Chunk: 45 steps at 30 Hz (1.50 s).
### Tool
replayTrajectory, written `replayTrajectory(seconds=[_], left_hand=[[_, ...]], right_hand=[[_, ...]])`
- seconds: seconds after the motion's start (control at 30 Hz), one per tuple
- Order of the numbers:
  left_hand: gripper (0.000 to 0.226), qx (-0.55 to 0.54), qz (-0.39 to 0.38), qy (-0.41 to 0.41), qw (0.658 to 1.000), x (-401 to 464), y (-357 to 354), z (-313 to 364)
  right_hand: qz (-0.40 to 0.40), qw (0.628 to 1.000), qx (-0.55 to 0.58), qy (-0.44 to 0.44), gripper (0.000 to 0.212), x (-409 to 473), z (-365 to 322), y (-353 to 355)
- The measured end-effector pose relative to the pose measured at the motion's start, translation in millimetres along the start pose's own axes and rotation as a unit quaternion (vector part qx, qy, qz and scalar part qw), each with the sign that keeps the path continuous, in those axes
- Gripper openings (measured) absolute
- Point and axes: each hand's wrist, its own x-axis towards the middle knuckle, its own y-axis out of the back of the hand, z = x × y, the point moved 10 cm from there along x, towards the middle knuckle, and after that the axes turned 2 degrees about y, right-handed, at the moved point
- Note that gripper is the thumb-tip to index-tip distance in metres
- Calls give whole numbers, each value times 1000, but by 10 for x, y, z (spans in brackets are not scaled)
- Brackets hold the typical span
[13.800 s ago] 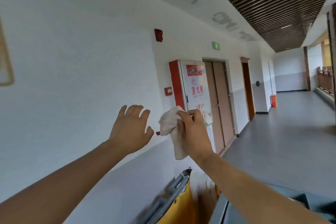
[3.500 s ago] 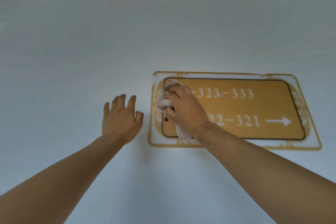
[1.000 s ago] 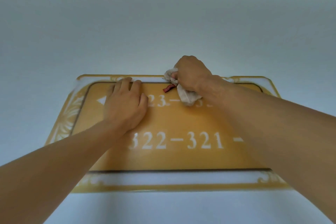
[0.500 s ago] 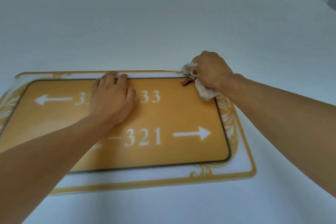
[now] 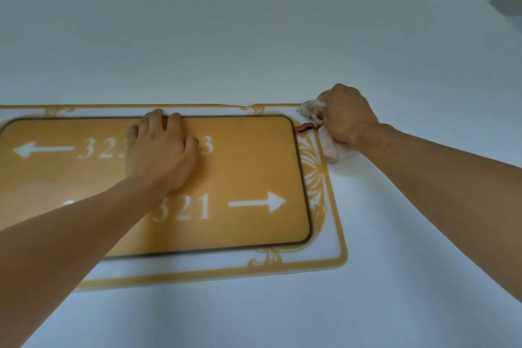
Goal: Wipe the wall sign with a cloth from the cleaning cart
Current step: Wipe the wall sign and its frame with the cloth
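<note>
The sign [image 5: 248,167], a gold plate with white numbers and two arrows, is fixed flat on the white wall [image 5: 254,37], and its left end runs out of the picture. The right hand [image 5: 346,116] is closed around a bunched pale cloth [image 5: 332,147] and presses it at the upper right corner of the sign, where the white border meets the wall. A part of the cloth hangs below the hand, partly on the wall beside the sign. The left hand [image 5: 161,152] lies flat on the gold field with its fingers [image 5: 158,118] stretched out and holding nothing; it covers some of the upper numbers. I think the step in hand is to wipe the corner and the right border. To do it well, the cloth should go down along the ornamented edge with even pressure and should overlap the gold field a little, so that no strip is missed. The left hand should also be lifted at some moment, because the area under it cannot be reached. A small red piece [image 5: 305,127] shows beside the cloth; whether it is a tag of the cloth I cannot tell. The cleaning cart is not in view, and dust or marks on the sign are too faint to judge.
</note>
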Motion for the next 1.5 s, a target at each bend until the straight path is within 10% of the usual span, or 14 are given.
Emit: replayTrajectory(seconds=[0.33, 1.0, 1.5], left_hand=[[69, 16, -25, -95, 995, -318, 77, 472], [75, -43, -70, -150, 985, -1083, 168, -28], [74, -11, -52, -152, 987, -1061, 26, 636]], right_hand=[[176, 979, 101, 22, 27, -541, 110, 215], [116, 991, -49, 41, 36, -988, -1082, 129], [105, 992, -31, 64, 28, -771, -350, 248]])
